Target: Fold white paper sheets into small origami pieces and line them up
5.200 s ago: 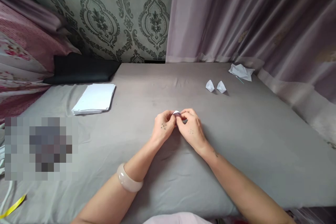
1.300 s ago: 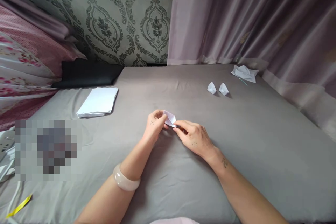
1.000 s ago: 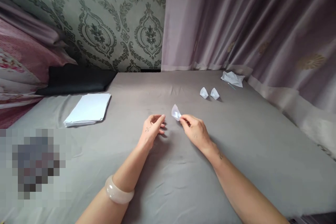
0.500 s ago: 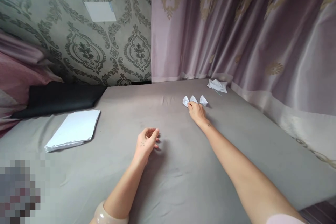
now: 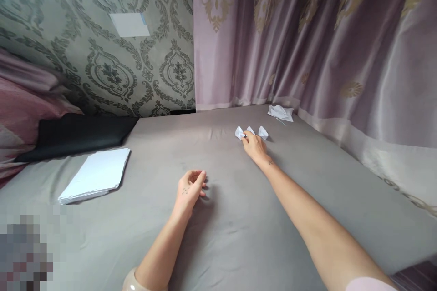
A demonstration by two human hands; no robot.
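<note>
Three small white folded paper pieces, boat-like in shape, stand in a row on the grey cloth surface [image 5: 225, 236]. My right hand [image 5: 254, 145] reaches far forward, with thumb and index finger at the right edge of the left folded paper piece [image 5: 239, 132]. Partly hidden behind my fingers is the middle folded paper piece [image 5: 250, 129]. The right folded paper piece [image 5: 262, 132] stands just beyond my knuckles. My left hand [image 5: 191, 186] rests over the cloth nearer to me, its fingers loosely curled and apart, holding nothing.
A stack of white paper sheets [image 5: 97, 175] lies at the left, before a black folded item [image 5: 85, 132]. Near the curtain [image 5: 252, 45] at the back right sit a pile of folded white paper [image 5: 280, 112] and a thin pale stick [image 5: 281, 122].
The view has shifted slightly. My right thumb and index finger look a little farther apart at the left paper piece. The left hand has kept its pose.
</note>
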